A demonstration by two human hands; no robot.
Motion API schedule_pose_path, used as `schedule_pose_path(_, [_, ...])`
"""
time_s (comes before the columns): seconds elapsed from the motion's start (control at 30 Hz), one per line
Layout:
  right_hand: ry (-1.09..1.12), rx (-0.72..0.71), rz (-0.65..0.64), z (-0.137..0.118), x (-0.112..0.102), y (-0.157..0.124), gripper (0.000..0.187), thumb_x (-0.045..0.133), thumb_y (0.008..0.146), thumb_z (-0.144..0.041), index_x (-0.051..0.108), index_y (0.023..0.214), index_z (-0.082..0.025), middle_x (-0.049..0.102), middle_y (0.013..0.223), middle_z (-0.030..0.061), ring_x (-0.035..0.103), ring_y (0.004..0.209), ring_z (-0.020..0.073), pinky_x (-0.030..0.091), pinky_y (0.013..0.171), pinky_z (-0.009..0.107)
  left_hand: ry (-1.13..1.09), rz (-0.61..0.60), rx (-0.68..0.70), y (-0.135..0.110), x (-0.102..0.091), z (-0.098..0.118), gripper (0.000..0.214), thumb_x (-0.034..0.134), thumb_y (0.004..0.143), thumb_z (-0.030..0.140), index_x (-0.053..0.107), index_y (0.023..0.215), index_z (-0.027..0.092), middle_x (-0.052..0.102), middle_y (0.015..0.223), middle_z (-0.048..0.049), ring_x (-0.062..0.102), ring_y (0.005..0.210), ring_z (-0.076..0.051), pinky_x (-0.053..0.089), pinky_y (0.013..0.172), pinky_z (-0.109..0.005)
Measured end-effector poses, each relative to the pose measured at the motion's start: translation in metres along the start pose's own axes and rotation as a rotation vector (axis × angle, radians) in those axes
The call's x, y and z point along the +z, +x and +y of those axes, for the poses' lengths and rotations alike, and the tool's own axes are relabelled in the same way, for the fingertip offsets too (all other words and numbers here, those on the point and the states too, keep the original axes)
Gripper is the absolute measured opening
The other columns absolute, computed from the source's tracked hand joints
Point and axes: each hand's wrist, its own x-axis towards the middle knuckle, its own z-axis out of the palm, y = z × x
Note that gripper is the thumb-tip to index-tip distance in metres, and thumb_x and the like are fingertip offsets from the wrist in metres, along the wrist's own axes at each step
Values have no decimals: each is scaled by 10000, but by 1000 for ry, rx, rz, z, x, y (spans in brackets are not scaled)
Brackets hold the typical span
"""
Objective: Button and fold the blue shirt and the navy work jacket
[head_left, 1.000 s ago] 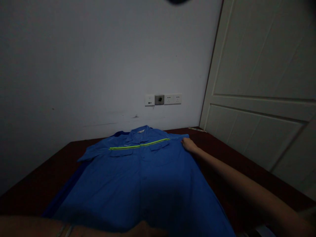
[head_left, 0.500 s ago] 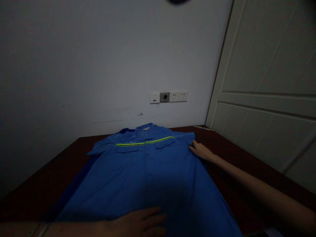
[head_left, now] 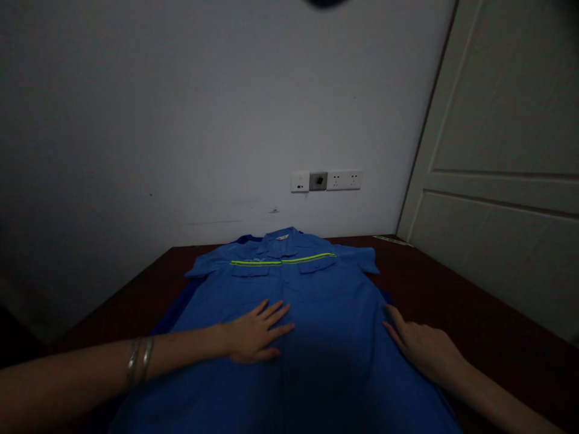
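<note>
A blue short-sleeved work shirt (head_left: 325, 301) lies front side up, its collar towards the wall and a yellow-green stripe across the chest. Spread flat on the middle of its front is my left hand (head_left: 257, 333), fingers apart. My right hand (head_left: 420, 346) is at the shirt's right side edge, below the sleeve, with thumb and forefinger closed on the cloth there and the other fingers curled. A darker blue garment (head_left: 178, 307) shows from beneath the shirt at the left. The shirt's lower part is in deep shadow.
The dark red-brown table (head_left: 136, 289) reaches the pale wall (head_left: 217, 120) at the back. Sockets and switches (head_left: 326, 181) are set in that wall. A white panelled door (head_left: 502, 138) stands along the right side.
My left hand has moved up and forward onto the middle of the shirt front. My right hand has come down from near the sleeve to the side edge. The view has shifted slightly left.
</note>
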Motion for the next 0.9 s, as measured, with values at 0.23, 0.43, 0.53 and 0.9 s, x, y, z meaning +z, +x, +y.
schedule_pose_path(0.23, [143, -69, -51, 22, 38, -18, 611, 356, 771, -154, 267, 1375, -157, 670, 934, 158, 655, 758, 272, 496, 680, 431, -41, -26, 29, -11, 16, -11, 648, 421, 851, 408, 136, 1407, 233, 121, 1467, -123, 152, 1325, -315, 229, 1031, -518])
schedule_pose_path(0.43, [-19, -79, 146, 33, 43, -13, 561, 373, 707, -88, 482, 1232, -256, 627, 1027, 172, 649, 715, 289, 515, 553, 415, -130, -36, -5, -20, 15, -4, 620, 418, 855, 366, 178, 1397, 184, 156, 1462, -138, 156, 1330, -291, 231, 1045, -473])
schedule_pose_path(0.53, [-106, -186, 286, -5, 12, -1, 488, 372, 707, -79, 548, 1129, -246, 606, 998, 168, 622, 749, 287, 505, 498, 382, -242, 96, -52, -28, 8, -24, 495, 438, 839, 285, 352, 1318, 195, 349, 1391, -102, 312, 1274, -230, 296, 1026, -382])
schedule_pose_path(0.9, [280, -1460, 588, -304, -30, -21, 341, 376, 879, -396, 507, 1106, -177, 568, 1152, 108, 528, 1020, 254, 486, 750, 364, -751, 291, -1445, -115, -9, -170, 376, 529, 730, 493, 573, 685, 122, 607, 583, -138, 634, 603, -309, 500, 538, -391])
